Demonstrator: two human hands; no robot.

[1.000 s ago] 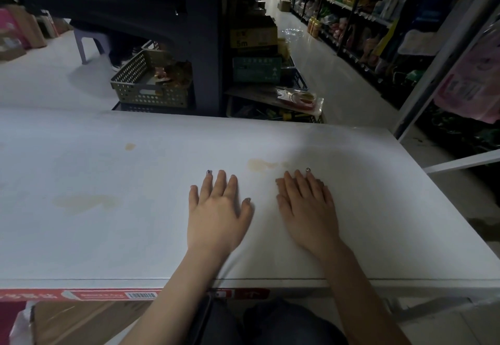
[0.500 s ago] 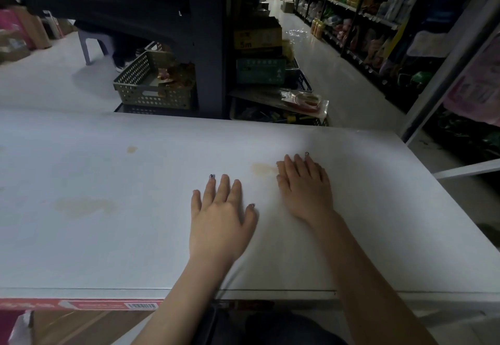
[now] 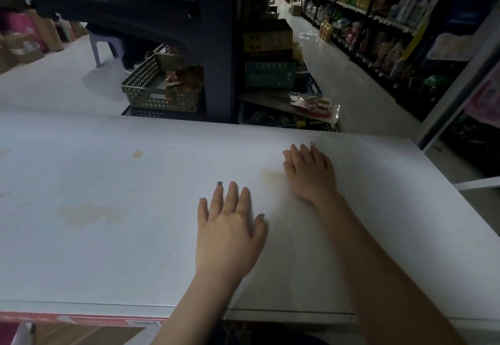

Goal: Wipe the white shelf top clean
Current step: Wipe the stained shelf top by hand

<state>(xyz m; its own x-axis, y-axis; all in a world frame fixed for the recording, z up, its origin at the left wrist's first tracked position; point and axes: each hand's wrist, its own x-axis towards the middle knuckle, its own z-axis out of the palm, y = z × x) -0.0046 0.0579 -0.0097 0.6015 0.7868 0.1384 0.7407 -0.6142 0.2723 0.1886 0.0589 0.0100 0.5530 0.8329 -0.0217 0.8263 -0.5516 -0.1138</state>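
Though mostly clean, the white shelf top (image 3: 121, 250) before the person bears yellowish stains (image 3: 272, 175); left hand (image 3: 230, 234) and right hand (image 3: 308, 174) lie flat, fingers spread, holding nothing.

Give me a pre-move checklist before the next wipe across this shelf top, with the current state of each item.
1. Cloth in hand: not ok; left hand and right hand lie flat and bare.
2. Shelf top free of objects: ok.
3. Stains left: not ok; a stain beside the right hand, a small spot, a broad patch.
4. Surface wet or dry: cannot tell.
5. Right hand near the closest stain: ok.
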